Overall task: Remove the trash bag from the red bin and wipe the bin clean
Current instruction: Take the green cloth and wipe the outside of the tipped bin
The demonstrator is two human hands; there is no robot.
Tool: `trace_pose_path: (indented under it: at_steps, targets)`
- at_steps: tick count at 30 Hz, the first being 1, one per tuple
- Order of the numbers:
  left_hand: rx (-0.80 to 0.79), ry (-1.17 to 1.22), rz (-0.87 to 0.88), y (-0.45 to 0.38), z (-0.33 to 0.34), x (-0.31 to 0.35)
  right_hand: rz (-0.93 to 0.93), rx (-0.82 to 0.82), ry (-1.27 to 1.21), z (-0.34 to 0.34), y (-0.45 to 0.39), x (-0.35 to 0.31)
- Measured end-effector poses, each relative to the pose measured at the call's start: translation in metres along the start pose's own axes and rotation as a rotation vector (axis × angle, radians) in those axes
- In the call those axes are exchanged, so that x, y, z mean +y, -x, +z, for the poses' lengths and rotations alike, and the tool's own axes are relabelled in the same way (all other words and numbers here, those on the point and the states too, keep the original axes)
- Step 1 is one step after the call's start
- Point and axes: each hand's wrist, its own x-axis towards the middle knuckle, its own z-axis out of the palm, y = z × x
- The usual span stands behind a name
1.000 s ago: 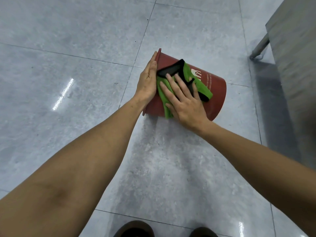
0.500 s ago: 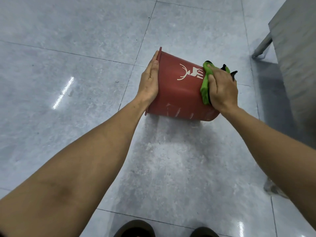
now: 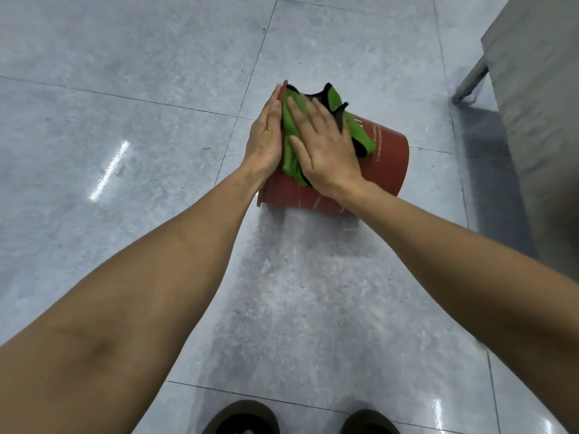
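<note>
The red bin (image 3: 387, 166) lies on its side on the grey tiled floor, its rim to the left and its base to the right. My left hand (image 3: 265, 137) rests flat against the rim with fingers straight, steadying the bin. My right hand (image 3: 322, 148) presses a green cloth with black edging (image 3: 360, 133) flat onto the upper side of the bin, close to the rim. White lettering shows on the bin beside the cloth. No trash bag is in view.
A grey cabinet or table (image 3: 539, 98) with a metal leg (image 3: 470, 84) stands at the right, close to the bin's base. My two dark shoes (image 3: 244, 418) show at the bottom edge. Tiled floor (image 3: 125, 89) spreads out to the left and ahead.
My right hand has slid the cloth from the bin's base end back to the rim end, beside my left hand. The left hand has stayed on the rim.
</note>
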Motion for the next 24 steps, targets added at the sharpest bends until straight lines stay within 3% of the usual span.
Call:
trace_pose_path:
  at_steps: [4, 7, 17, 24]
  targets:
    - [-0.003, -0.032, -0.026, 0.000, -0.001, 0.006, -0.204, 0.008, 0.184, 0.005, 0.040, 0.026]
    - [-0.011, -0.072, -0.044, 0.000, 0.001, 0.011, -0.191, 0.026, 0.219, 0.001, 0.069, 0.057]
    - [-0.215, -0.117, -0.268, -0.013, 0.000, 0.027, 0.259, 0.093, -0.177, -0.031, 0.087, 0.093]
    - [-0.154, -0.095, -0.002, 0.030, -0.006, -0.007, 0.654, -0.021, -0.228, -0.041, 0.020, 0.093]
